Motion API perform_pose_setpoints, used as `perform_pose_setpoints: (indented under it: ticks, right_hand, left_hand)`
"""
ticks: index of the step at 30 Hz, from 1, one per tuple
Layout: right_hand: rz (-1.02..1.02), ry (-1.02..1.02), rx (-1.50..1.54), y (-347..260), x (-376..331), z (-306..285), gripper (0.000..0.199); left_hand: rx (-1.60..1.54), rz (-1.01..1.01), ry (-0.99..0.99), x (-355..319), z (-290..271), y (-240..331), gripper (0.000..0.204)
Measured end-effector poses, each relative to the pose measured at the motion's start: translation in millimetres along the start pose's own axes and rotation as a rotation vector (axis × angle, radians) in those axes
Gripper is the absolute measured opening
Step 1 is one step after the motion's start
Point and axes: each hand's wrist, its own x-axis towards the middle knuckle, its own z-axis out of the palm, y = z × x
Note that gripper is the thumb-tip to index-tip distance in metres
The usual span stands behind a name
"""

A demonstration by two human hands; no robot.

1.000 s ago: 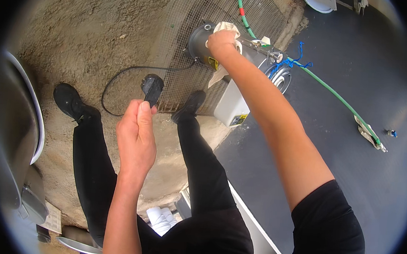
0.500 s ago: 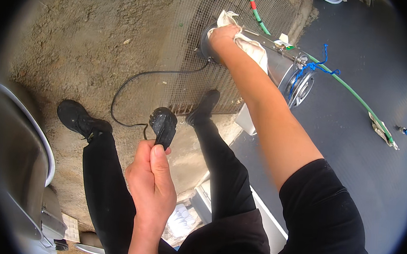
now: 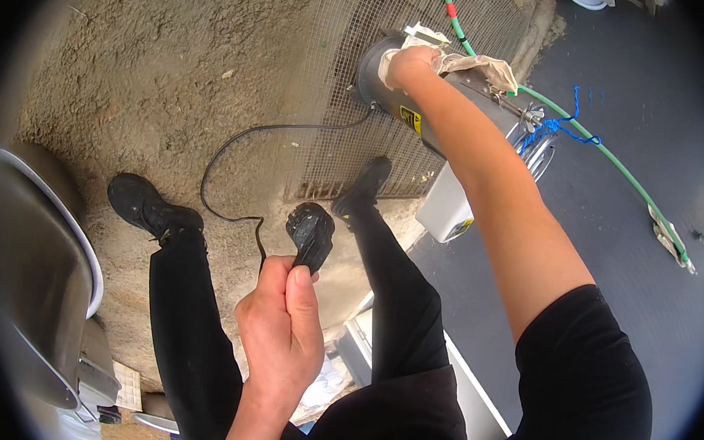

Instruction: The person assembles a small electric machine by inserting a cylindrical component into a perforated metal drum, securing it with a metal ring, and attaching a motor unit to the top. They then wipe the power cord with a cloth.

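Observation:
My left hand [image 3: 282,322] is closed around a black power plug [image 3: 310,235], holding it up in front of me. Its black cord [image 3: 234,140] loops over the ground and runs to the end of a grey metal cylinder-shaped machine [image 3: 394,99]. My right hand [image 3: 410,63] is stretched forward and presses a crumpled off-white cloth [image 3: 472,62] onto the top of that machine. My two legs in black trousers and black shoes [image 3: 151,204] stand below.
A wire mesh panel [image 3: 359,22] lies on the sandy ground under the machine. A green hose [image 3: 597,148] and blue string [image 3: 570,121] cross the dark floor at right. A white box [image 3: 444,211] sits beside the machine; a grey-and-white bin [image 3: 29,277] stands at left.
My left hand with the plug has drawn back toward me and lower in view. The right hand stays on the cloth on the machine while the view has shifted closer.

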Motion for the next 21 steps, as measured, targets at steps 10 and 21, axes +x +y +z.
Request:
perform_pose_setpoints:
  ticks: [10,21]
  right_hand:
    - [-0.214,0.275,-0.414,0,-80,30,0.032]
    - [-0.446,0.445,-0.602,-47,-114,117,0.031]
  left_hand:
    - [-0.093,0.025,0.147,15,-3,3,0.032]
    - [-0.173,0.016,0.167,15,8,-1,0.032]
